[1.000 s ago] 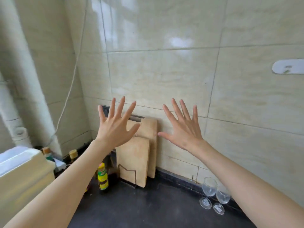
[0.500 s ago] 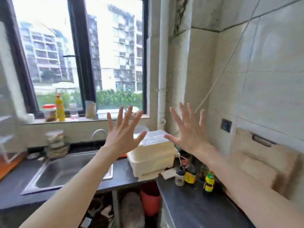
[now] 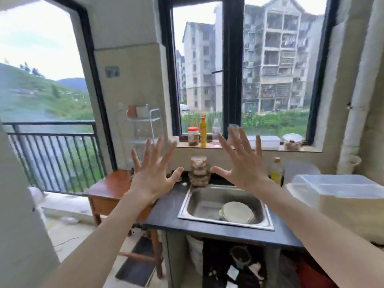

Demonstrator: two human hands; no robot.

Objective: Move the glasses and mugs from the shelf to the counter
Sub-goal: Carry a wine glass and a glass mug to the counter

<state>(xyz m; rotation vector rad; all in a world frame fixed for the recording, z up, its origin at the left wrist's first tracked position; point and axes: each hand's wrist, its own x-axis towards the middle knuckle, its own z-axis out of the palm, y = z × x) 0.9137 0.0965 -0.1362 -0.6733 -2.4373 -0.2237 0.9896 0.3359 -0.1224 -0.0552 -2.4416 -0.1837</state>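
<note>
A clear tiered shelf (image 3: 143, 134) stands on a small wooden table (image 3: 112, 188) left of the sink. On its top tier sit a brown mug (image 3: 131, 111) and a pale mug (image 3: 142, 111); the lower tiers are too blurred to read. The dark counter (image 3: 166, 206) runs around a steel sink (image 3: 224, 206). My left hand (image 3: 152, 173) and my right hand (image 3: 242, 163) are raised in front of me, fingers spread, holding nothing. Both are short of the shelf.
Plates lie in the sink. Stacked glass jars (image 3: 199, 171) stand behind it. Bottles and a jar line the windowsill (image 3: 228, 145). A plastic box (image 3: 340, 196) fills the counter on the right. A balcony railing (image 3: 52, 154) is at the left.
My view has swung left from the tiled wall and cutting boards, past the corner, to the sink, window and shelf. Both hands stay raised and spread.
</note>
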